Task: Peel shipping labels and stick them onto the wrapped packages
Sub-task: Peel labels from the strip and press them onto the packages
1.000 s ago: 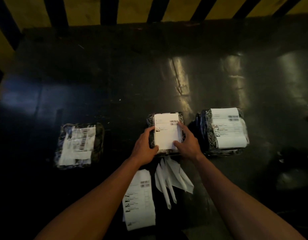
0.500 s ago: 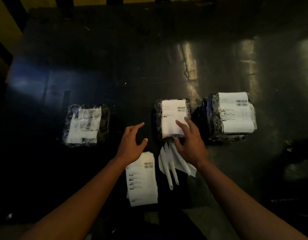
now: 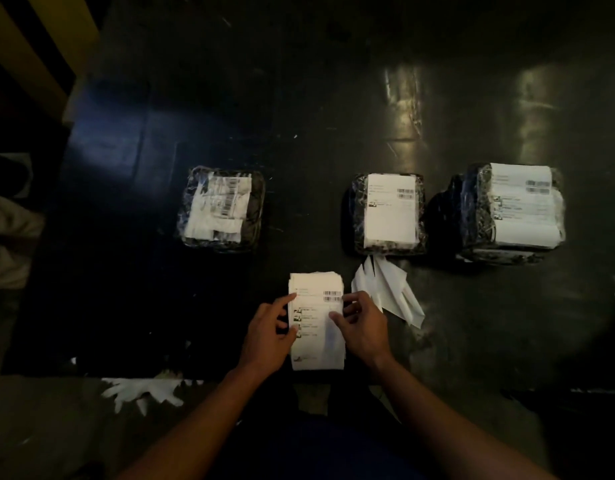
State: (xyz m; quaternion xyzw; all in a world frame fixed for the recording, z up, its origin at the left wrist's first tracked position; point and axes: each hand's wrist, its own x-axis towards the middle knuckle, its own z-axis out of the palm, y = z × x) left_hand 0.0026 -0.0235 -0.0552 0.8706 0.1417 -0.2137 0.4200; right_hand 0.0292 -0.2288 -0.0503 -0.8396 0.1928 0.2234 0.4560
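Note:
Three plastic-wrapped packages lie in a row on the black table (image 3: 299,133): the left package (image 3: 255,209) with a crumpled label under its wrap, the middle package (image 3: 358,209) with a flat white label on top, and the right package (image 3: 475,209), also labelled. In front of them, near the table's front edge, lies a stack of shipping labels (image 3: 316,282). My left hand (image 3: 269,336) holds the stack's left edge, index finger on its upper left corner. My right hand (image 3: 366,329) pinches the right edge, thumb on the top label.
Peeled white backing strips (image 3: 392,289) lie fanned out just right of the label stack, below the middle package. A torn white scrap (image 3: 143,393) sticks at the table's front edge. A yellow and black striped wall (image 3: 39,36) is at the far left.
Both hands left the middle package, where they had pressed its label down, and came back toward me onto the label stack. The view tilted down.

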